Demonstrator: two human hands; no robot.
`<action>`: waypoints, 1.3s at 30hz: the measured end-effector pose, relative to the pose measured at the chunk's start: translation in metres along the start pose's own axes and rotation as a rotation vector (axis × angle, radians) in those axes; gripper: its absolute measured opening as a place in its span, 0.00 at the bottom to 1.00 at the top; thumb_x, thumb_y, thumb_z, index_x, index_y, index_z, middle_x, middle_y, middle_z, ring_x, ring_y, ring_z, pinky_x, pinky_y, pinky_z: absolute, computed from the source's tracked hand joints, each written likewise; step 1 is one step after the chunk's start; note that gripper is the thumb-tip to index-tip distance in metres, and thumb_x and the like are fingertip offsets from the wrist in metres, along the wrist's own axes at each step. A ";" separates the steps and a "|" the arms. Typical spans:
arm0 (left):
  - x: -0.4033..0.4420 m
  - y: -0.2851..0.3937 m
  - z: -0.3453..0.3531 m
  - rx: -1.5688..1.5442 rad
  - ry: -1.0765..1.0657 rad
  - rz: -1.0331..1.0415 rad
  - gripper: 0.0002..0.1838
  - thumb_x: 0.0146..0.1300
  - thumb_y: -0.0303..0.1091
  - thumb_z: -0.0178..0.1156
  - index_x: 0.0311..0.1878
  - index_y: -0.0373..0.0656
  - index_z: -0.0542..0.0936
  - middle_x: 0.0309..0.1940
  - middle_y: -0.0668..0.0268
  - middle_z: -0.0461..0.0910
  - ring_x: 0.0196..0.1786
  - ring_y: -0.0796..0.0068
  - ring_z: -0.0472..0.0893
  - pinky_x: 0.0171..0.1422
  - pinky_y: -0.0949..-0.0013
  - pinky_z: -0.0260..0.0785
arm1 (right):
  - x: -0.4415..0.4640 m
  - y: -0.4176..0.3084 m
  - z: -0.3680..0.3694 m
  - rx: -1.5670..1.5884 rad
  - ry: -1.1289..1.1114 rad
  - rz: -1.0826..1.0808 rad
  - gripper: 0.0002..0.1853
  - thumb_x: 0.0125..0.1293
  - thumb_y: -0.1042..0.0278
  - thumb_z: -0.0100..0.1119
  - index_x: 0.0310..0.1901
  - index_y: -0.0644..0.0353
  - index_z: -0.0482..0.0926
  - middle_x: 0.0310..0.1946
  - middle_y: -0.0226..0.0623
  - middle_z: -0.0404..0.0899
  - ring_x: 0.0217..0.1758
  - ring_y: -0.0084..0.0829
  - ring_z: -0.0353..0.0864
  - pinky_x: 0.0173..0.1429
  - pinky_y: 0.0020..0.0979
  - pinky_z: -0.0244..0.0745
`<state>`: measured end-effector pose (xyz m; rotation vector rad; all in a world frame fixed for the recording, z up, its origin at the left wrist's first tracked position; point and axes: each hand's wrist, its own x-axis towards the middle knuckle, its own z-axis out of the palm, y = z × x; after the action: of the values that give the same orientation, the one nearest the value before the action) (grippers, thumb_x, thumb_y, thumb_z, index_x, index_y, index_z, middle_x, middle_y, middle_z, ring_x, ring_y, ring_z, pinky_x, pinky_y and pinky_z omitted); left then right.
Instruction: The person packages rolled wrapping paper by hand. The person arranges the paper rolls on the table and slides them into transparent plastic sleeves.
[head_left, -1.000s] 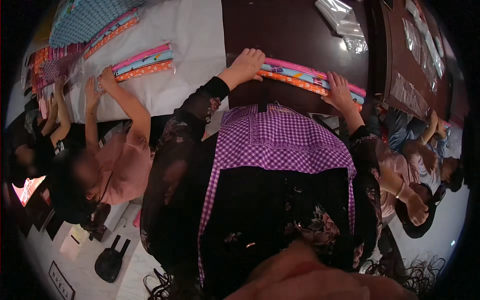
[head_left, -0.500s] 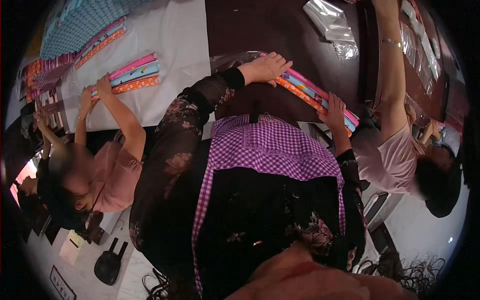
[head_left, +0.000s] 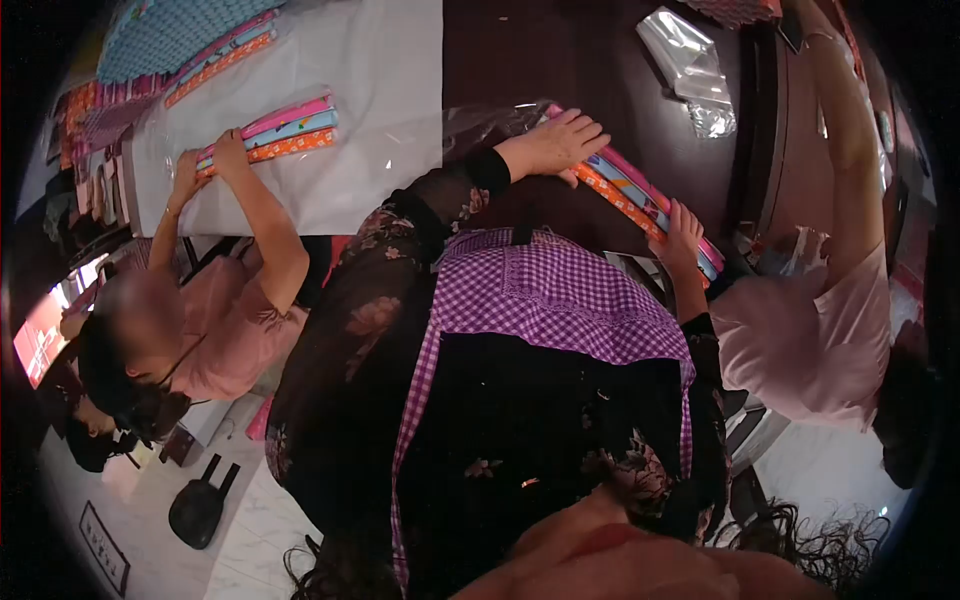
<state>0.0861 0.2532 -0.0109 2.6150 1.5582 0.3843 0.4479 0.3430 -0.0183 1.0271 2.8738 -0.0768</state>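
Note:
Three patterned rolls that look like wrapping paper (head_left: pixel 630 188), pink, blue and orange, lie side by side at a slant on the dark table. My left hand (head_left: pixel 556 146) rests across their upper-left end, its fingers curled over them. Around the lower-right end my right hand (head_left: pixel 682 235) is closed, with the roll tips showing beyond it. Clear plastic film (head_left: pixel 487 122) spreads left from the bundle, under and past my left wrist. The undersides of the rolls are hidden.
Crumpled clear plastic sleeves (head_left: pixel 690 72) lie farther back on the dark table (head_left: pixel 570 50). At left, a co-worker's hands hold a similar bundle (head_left: pixel 290 130) on a white cloth (head_left: pixel 385 60). Another co-worker's arm (head_left: pixel 845 150) reaches forward at right. Blue patterned goods (head_left: pixel 165 40) are stacked back left.
The whole view has shifted slightly, with the table and rolls a little farther right. Both my hands keep their hold on the rolls. The co-worker at right has leaned forward.

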 end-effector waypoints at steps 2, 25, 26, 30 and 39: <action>-0.015 0.006 -0.008 -0.087 0.143 -0.113 0.51 0.50 0.60 0.70 0.71 0.42 0.61 0.68 0.55 0.62 0.72 0.52 0.59 0.75 0.48 0.50 | 0.002 0.002 0.006 0.033 0.016 0.029 0.49 0.51 0.51 0.71 0.71 0.59 0.57 0.65 0.47 0.65 0.67 0.49 0.64 0.69 0.51 0.57; -0.157 -0.149 -0.110 0.606 0.261 -0.489 0.10 0.57 0.34 0.60 0.44 0.51 0.81 0.49 0.64 0.78 0.60 0.60 0.72 0.63 0.53 0.62 | 0.015 0.002 -0.008 0.058 -0.003 0.001 0.50 0.47 0.55 0.74 0.71 0.60 0.58 0.65 0.47 0.65 0.67 0.50 0.63 0.68 0.51 0.58; -0.151 -0.156 -0.119 0.647 0.305 -0.431 0.12 0.58 0.36 0.61 0.46 0.53 0.81 0.50 0.65 0.78 0.60 0.62 0.72 0.63 0.53 0.62 | 0.014 0.001 -0.007 0.060 -0.002 0.007 0.50 0.47 0.55 0.74 0.71 0.60 0.58 0.65 0.47 0.65 0.67 0.50 0.63 0.68 0.51 0.58; -0.152 -0.179 -0.131 0.648 0.288 -0.371 0.23 0.59 0.40 0.63 0.60 0.56 0.75 0.57 0.64 0.74 0.65 0.63 0.69 0.67 0.51 0.60 | 0.013 -0.002 -0.007 0.039 -0.030 0.040 0.51 0.48 0.54 0.74 0.71 0.60 0.57 0.65 0.47 0.64 0.67 0.49 0.63 0.68 0.50 0.58; -0.114 -0.103 -0.101 0.331 -0.073 -0.493 0.53 0.46 0.50 0.74 0.73 0.42 0.58 0.75 0.53 0.54 0.75 0.51 0.57 0.73 0.42 0.54 | 0.007 0.003 0.001 0.032 -0.055 0.045 0.53 0.48 0.53 0.75 0.73 0.57 0.53 0.66 0.45 0.62 0.68 0.49 0.61 0.70 0.51 0.56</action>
<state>-0.0787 0.1963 0.0469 2.2836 2.3154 -0.0082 0.4446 0.3499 -0.0199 1.0770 2.8074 -0.1466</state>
